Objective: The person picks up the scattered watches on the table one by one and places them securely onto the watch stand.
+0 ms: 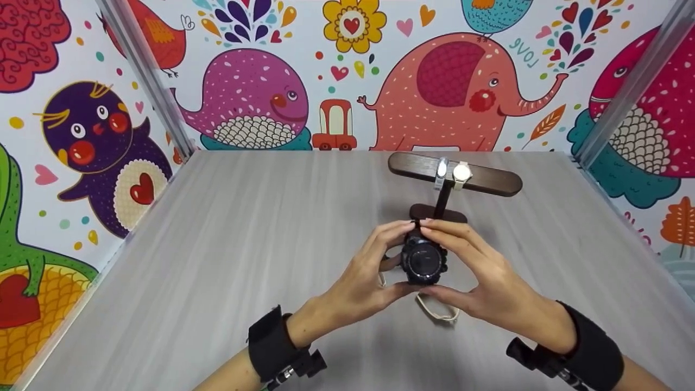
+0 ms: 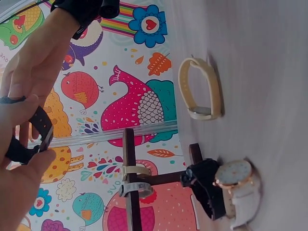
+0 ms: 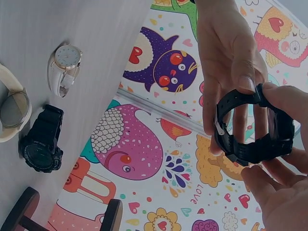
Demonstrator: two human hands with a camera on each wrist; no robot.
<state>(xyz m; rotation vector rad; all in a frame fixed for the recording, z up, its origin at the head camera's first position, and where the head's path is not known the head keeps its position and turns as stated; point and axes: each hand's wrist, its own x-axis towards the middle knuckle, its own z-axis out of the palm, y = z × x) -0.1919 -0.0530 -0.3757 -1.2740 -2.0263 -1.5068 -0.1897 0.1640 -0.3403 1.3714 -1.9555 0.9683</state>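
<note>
A black sports watch is held up between both hands, its round dark face toward the head camera. My left hand pinches it from the left, thumb at the lower end and fingertips at the top. From the right, my right hand grips it in the same way. In the right wrist view the strap of this watch forms a loop, with fingertips of both hands on it. Both hands are above the table, in front of a dark wooden watch stand.
On the stand's bar hang a silver watch and a cream watch. A second black watch, a white-strapped watch and a cream-strapped watch lie on the grey table. Printed panels enclose the table.
</note>
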